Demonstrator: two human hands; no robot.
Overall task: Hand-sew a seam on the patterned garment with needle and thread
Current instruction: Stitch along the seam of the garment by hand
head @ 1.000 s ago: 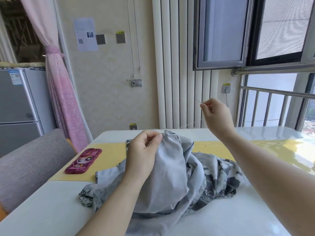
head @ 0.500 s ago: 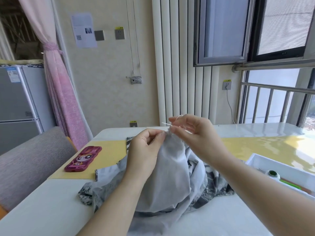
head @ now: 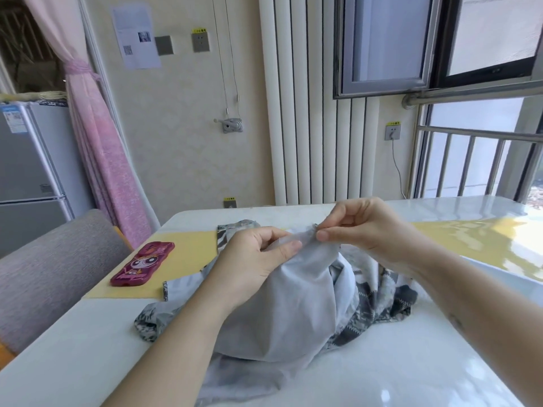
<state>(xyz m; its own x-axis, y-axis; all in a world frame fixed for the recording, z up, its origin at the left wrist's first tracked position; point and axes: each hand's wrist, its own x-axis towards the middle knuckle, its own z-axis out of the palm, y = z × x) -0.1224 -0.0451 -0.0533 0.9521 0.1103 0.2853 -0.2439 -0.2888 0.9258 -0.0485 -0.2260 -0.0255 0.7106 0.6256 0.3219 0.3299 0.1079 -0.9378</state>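
Your right hand [head: 361, 230], back from thread pull, pinches patterned garment [head: 293, 304] edge just beside left hand [head: 258, 259] gripping fold; needle unseen; next stitch likely starting.

Bright daylight enters from the window [head: 482, 39] at upper right; glare washes the table [head: 440, 362] at right; wide-angle bending curves the frame edges.

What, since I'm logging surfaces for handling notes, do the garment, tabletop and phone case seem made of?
The garment: thin matte woven cloth, perhaps cotton; it drapes in soft folds. The tabletop: hard glossy white, stone or glass maybe; it shows mirror-like reflections. The phone case: moulded plastic or silicone, slight sheen, printed cartoon.
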